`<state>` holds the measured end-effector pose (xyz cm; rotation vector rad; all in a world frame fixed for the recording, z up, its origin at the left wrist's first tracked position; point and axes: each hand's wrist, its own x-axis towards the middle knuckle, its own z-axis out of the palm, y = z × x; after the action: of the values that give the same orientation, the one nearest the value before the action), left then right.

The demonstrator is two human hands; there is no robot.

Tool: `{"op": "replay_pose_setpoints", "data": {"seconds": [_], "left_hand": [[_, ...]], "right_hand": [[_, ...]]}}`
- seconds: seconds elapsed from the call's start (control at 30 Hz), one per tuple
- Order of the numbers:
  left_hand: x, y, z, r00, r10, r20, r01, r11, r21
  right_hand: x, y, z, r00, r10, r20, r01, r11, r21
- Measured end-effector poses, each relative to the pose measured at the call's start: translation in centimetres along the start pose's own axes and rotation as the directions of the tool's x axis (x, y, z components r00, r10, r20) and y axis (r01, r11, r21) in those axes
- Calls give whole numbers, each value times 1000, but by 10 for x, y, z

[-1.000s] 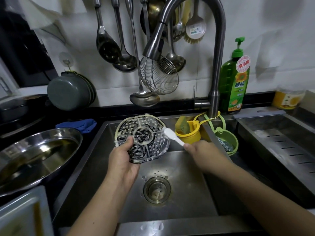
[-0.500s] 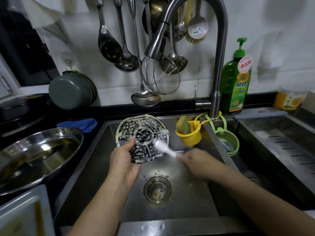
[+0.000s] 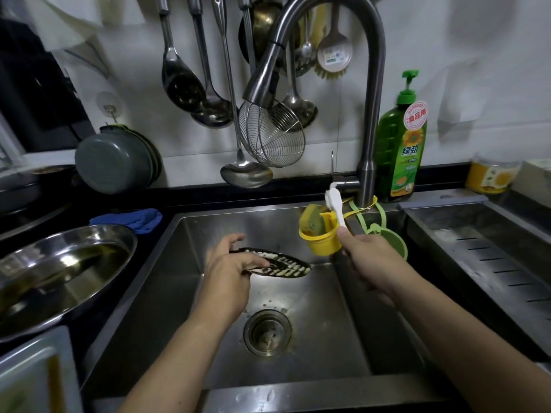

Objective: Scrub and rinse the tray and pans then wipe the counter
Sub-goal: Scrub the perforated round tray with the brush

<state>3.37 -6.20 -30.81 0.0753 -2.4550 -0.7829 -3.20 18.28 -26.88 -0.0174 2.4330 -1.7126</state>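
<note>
The soapy round tray (image 3: 277, 265) is gripped nearly flat over the sink (image 3: 179, 278) by the left hand (image 3: 229, 272); a white brush (image 3: 335, 207) is held upright in the right hand (image 3: 369, 260)

Brushed steel sink (image 3: 179, 263), dull sheen; glossy metal pan (image 3: 59, 263); smooth white plastic brush (image 3: 335, 207) above the right grip; soft blue cloth (image 3: 131, 219).

A tall silver tap (image 3: 369, 114) bends over the sink. Right beside the tap stands a green soap bottle (image 3: 399, 150). A yellow cup (image 3: 320, 238) hangs just below the tap. Spoons and a wire scoop (image 3: 272, 135) hang on the wall left of the tap. Far left of the tap lies a blue cloth (image 3: 131, 219).
</note>
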Motion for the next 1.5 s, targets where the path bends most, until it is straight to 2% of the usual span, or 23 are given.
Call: {"op": "replay_pose_setpoints", "data": {"seconds": [0.07, 0.2, 0.3, 0.4, 0.47, 0.5, 0.53, 0.57, 0.6, 0.63, 0.67, 0.7, 0.73, 0.8, 0.87, 0.93, 1.0, 1.03, 1.2, 1.37, 1.5], "left_hand": [[2, 0, 0, 999, 34, -23, -35, 997, -66], [3, 9, -4, 968, 207, -141, -227, 963, -147], [0, 17, -10, 957, 251, -147, -281, 927, -247], [-1, 19, -12, 948, 287, -138, -314, 913, -262], [-2, 23, -14, 968, 217, -124, -241, 942, -231], [-2, 26, -14, 990, 112, -82, -130, 957, -261], [-3, 29, -14, 998, -55, -7, 49, 930, -364], [-4, 35, -15, 962, -255, 101, 270, 816, -511], [-4, 38, -16, 877, -407, 255, 471, 624, -623], [-4, 41, -17, 778, -479, 407, 607, 402, -686], [-4, 43, -18, 706, -472, 528, 679, 240, -694], [-5, 44, -19, 654, -438, 617, 728, 141, -671], [-6, 44, -19, 634, -395, 665, 749, 99, -655], [-7, 52, -19, 652, -350, 672, 741, 108, -663], [-7, 51, -16, 682, -400, 612, 693, 88, -715], [-7, 46, -15, 697, -466, 546, 663, 128, -737], [-6, 42, -16, 714, -498, 493, 655, 226, -721], [-7, 42, -16, 721, -506, 474, 652, 260, -712], [-8, 44, -11, 731, -523, 440, 649, 330, -686], [-5, 40, -9, 703, -546, 455, 680, 329, -655], [-5, 41, -1, 698, -551, 457, 693, 359, -625]], "right_hand": [[-4, -1, 2, 998, 36, 52, -39, 997, 67], [-12, -3, 5, 993, 74, 88, -83, 991, 106], [-12, -6, 0, 974, 151, 171, -196, 939, 284], [-11, -6, -5, 954, 158, 254, -245, 901, 358], [-12, -7, -5, 961, 146, 235, -226, 902, 368], [-12, -6, -5, 968, 149, 204, -218, 901, 376], [-12, -6, -4, 973, 157, 169, -213, 892, 398], [-12, -6, -4, 977, 168, 133, -210, 879, 427], [-12, -6, -4, 979, 180, 98, -205, 866, 456], [-11, -6, -4, 980, 188, 62, -194, 859, 474], [-12, -6, -3, 982, 186, 30, -177, 858, 482], [-13, -7, 0, 983, 181, 6, -162, 861, 482], [-14, -6, 3, 984, 178, -4, -154, 863, 482], [-16, -3, 10, 986, 163, 30, -158, 874, 460], [-17, 0, 15, 983, 143, 111, -173, 928, 331], [-15, 2, 16, 995, 58, 81, -58, 998, -4], [-14, 1, 14, 987, -161, -20, 144, 923, -357], [-15, -1, 14, 971, -239, -28, 205, 882, -425], [-27, -8, 37, 925, -335, 178, 376, 748, -547], [-20, -6, 43, 901, -389, 190, 425, 712, -559], [-20, -2, 54, 893, -386, 231, 433, 598, -674]]}}
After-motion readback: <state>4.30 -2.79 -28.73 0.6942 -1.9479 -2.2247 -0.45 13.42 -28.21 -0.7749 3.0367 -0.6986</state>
